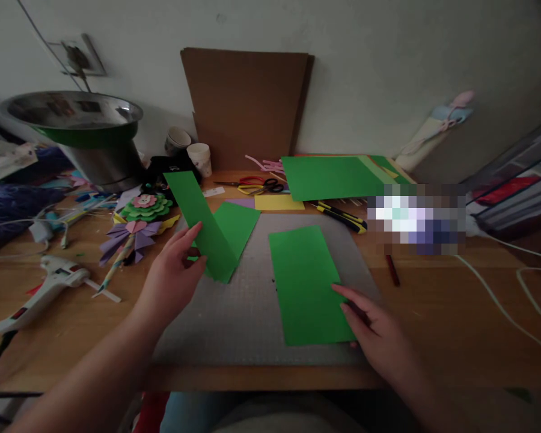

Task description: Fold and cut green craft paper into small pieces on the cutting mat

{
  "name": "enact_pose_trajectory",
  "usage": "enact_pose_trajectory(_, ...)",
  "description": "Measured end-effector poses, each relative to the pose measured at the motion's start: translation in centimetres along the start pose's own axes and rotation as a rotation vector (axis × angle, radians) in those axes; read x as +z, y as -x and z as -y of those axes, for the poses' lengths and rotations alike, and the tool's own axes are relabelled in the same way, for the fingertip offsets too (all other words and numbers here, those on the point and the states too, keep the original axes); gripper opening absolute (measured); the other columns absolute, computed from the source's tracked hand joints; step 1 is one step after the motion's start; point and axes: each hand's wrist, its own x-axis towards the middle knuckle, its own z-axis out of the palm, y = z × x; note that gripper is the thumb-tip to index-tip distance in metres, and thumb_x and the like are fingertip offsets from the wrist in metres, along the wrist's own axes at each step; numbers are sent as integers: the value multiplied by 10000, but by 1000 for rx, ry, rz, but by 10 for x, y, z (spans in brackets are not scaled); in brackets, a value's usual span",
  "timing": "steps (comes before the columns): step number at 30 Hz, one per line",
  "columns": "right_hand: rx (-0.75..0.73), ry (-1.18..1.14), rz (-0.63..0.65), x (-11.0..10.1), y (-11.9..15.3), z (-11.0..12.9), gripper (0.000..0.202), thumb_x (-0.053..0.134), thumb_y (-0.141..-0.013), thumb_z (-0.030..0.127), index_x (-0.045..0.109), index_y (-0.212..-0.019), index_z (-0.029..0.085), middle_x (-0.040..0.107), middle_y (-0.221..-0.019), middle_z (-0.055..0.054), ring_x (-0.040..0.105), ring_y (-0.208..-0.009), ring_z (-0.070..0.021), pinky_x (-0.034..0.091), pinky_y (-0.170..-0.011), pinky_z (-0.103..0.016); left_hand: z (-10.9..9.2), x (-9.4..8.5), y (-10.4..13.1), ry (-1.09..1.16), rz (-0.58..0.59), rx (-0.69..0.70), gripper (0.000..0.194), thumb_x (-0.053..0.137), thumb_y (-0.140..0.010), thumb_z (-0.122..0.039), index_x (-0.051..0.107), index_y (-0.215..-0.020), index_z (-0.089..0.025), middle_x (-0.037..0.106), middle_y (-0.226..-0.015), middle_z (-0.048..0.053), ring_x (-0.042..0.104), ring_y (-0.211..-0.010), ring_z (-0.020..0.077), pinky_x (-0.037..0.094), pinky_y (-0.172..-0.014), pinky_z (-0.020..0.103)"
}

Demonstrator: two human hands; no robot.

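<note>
My left hand (180,273) pinches a narrow strip of green paper (201,222) by its edge and holds it tilted. Behind that strip, another green paper piece (241,231) lies on the grey cutting mat (216,325). On the right, my right hand (369,322) grips the right edge of a wider green paper rectangle (304,285) between thumb and fingers, over the mat. A yellow-and-black utility knife (342,218) lies at the mat's far right corner. Scissors (270,185) with dark handles and a red-and-yellow handled tool rest beyond the mat.
At left lie a white glue gun (49,288) and a paper flower craft (139,225), with a metal basin (94,138) behind them. Large green sheets (329,177) and brown boards (247,108) are at the back. A white cable (500,300) runs along the right side.
</note>
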Motion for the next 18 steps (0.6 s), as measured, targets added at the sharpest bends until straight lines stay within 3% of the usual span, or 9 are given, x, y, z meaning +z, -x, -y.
enact_pose_trajectory(2,-20,20,-13,0,-1,1,375,543,-813,428,636,-1159,316,508,-1344,-70,629,-962,-274,559,-411,-284,1,3,-12,86,70,-55,627,605,-715,-228,490,-1331,-222,555,-1236,85,562,-743,124,455,-640,246)
enact_pose_trajectory(4,-66,54,-19,0,-2,1,371,531,-825,412,637,-1165,311,511,-1349,-74,626,-1000,-284,560,-422,-285,-4,12,-28,138,137,-126,644,626,-693,-220,503,-1324,-204,646,-951,56,547,-669,126,413,-574,229)
enact_pose_trajectory(7,-162,128,-38,0,-3,0,351,507,-854,366,638,-1172,297,556,-1309,-81,620,-1041,-274,600,-623,-366,-15,32,-60,153,177,-161,645,619,-702,-211,495,-1335,-198,592,-643,-10,506,-559,122,380,-548,230)
enact_pose_trajectory(10,-254,167,-69,0,-5,-2,326,503,-862,334,656,-1147,291,599,-1262,-69,587,-1116,-260,499,-921,-471,-20,53,-94,140,148,-114,697,613,-717,-212,421,-1386,-163,640,-738,28,534,-602,137,416,-612,258)
enact_pose_trajectory(13,-280,158,-50,-2,-5,-1,321,504,-864,332,650,-1148,308,618,-1239,-49,571,-1141,-243,424,-1001,-494,-21,70,-110,105,102,-57,735,619,-709,-187,384,-1405,-162,638,-1021,104,582,-758,171,443,-740,298)
enact_pose_trajectory(16,-231,108,-29,-8,-4,3,299,514,-858,345,666,-1115,325,630,-1222,-36,576,-1135,-243,428,-996,-499,-25,80,-99,87,105,10,698,651,-696,-216,446,-1363,-193,522,-1264,124,562,-986,209,409,-899,332)
enact_pose_trajectory(18,-186,52,-23,-13,-3,8,280,535,-843,360,685,-1078,330,644,-1200,-33,584,-1127,-252,435,-988,-503,-29,81,-82,113,170,12,719,696,-678,-283,454,-1350,-200,525,-1279,119,534,-1079,238,400,-935,360)
